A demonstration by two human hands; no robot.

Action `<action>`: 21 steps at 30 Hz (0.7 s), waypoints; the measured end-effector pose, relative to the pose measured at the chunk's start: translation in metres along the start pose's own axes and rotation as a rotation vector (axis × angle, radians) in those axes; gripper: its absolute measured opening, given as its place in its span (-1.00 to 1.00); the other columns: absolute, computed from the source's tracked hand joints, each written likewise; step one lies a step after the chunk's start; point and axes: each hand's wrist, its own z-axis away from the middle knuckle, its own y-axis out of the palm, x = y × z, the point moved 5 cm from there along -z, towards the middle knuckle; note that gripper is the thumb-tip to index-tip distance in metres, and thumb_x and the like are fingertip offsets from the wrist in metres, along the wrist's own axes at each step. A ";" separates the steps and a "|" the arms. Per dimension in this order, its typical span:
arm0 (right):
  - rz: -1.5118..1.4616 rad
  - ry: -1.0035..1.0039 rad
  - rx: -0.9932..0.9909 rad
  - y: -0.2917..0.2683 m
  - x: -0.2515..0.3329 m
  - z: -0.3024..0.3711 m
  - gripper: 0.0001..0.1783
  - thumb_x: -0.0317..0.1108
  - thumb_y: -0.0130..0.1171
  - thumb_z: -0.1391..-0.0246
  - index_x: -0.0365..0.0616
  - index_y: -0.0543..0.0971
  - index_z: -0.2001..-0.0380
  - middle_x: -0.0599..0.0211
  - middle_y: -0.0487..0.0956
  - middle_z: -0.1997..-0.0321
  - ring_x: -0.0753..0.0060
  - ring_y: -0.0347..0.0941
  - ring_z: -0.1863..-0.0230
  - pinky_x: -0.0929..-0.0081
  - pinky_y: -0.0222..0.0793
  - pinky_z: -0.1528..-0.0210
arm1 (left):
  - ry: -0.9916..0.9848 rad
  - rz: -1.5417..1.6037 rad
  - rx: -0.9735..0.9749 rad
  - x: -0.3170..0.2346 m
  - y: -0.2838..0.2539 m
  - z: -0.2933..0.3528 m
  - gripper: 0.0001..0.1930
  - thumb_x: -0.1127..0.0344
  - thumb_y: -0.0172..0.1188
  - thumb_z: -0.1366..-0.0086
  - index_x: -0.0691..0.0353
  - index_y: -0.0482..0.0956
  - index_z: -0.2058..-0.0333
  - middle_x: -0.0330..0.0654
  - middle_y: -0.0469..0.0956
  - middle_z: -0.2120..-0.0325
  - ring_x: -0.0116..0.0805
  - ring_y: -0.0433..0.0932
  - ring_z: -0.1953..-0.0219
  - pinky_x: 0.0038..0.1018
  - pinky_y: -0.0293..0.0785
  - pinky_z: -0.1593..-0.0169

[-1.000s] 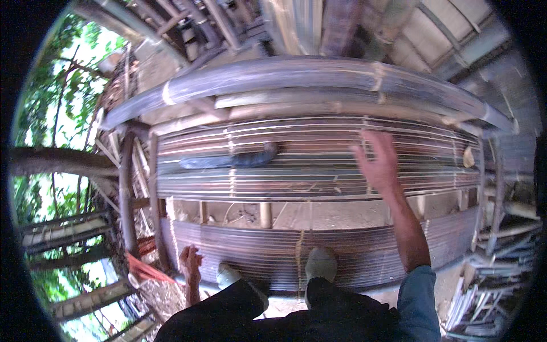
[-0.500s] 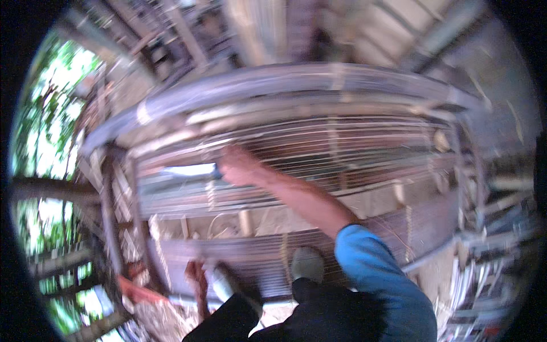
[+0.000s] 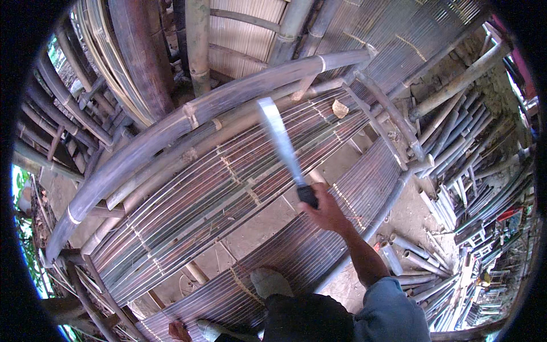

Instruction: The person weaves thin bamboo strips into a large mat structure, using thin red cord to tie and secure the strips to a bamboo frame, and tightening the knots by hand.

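My right hand (image 3: 326,212) is closed around the black handle of a machete (image 3: 283,141). Its broad, pale metal blade points away from me, held over a bench of dark bamboo slats (image 3: 196,188) bound across with light cord. No contact between the blade and the slats can be made out. My left hand (image 3: 179,332) shows only in part at the lower left edge, low beside the near slatted panel (image 3: 302,251); its fingers are too small and cut off to read. My feet in grey shoes (image 3: 270,283) stand on that near panel.
A thick bamboo rail (image 3: 239,85) runs along the bench's far side. A tan chip (image 3: 340,109) lies on the slats at the far right. Cut bamboo poles (image 3: 413,253) and stacked lengths fill the right side. Between the slatted panels a gap shows the earth floor (image 3: 250,228).
The view has turned, so the bench now slants up to the right. My right hand has swung from the left to the right with the machete, whose blade now points away from me.
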 end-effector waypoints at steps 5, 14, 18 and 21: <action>0.066 0.308 -0.375 -0.048 -0.104 -0.017 -0.59 -0.14 0.23 -0.13 -0.24 0.49 0.11 -0.02 0.62 0.40 0.03 0.63 0.31 0.11 0.49 0.24 | -0.127 -0.277 0.110 -0.026 0.007 0.013 -0.67 0.06 0.24 -0.32 0.21 0.47 0.43 -0.24 0.45 0.62 -0.39 0.37 0.64 -0.40 0.30 0.56; 0.521 0.324 -0.304 -0.095 -0.203 -0.130 -0.57 -0.19 0.15 -0.07 -0.29 0.42 0.10 -0.23 0.62 0.27 -0.35 0.57 0.17 -0.09 0.54 0.13 | -0.041 -0.200 -0.080 0.003 -0.024 0.010 -0.70 0.11 0.24 -0.32 0.14 0.42 0.48 -0.33 0.37 0.69 -0.49 0.30 0.74 -0.49 0.19 0.68; 0.501 0.421 -0.336 -0.099 -0.203 -0.138 -0.57 -0.22 0.17 -0.02 -0.31 0.44 0.12 -0.23 0.62 0.27 -0.31 0.59 0.17 -0.09 0.55 0.11 | -0.068 -0.112 -0.177 0.018 -0.038 0.016 -0.67 0.17 0.22 -0.33 0.10 0.38 0.58 -0.40 0.29 0.74 -0.60 0.20 0.82 -0.58 0.09 0.78; 0.664 0.487 -0.092 -0.100 -0.198 -0.149 -0.62 -0.25 0.18 0.02 -0.29 0.52 0.17 -0.19 0.63 0.26 -0.25 0.60 0.17 -0.04 0.55 0.09 | -0.075 -0.189 -0.144 0.022 -0.041 0.013 -0.67 0.17 0.23 -0.33 0.10 0.38 0.58 -0.40 0.29 0.73 -0.60 0.19 0.82 -0.57 0.09 0.78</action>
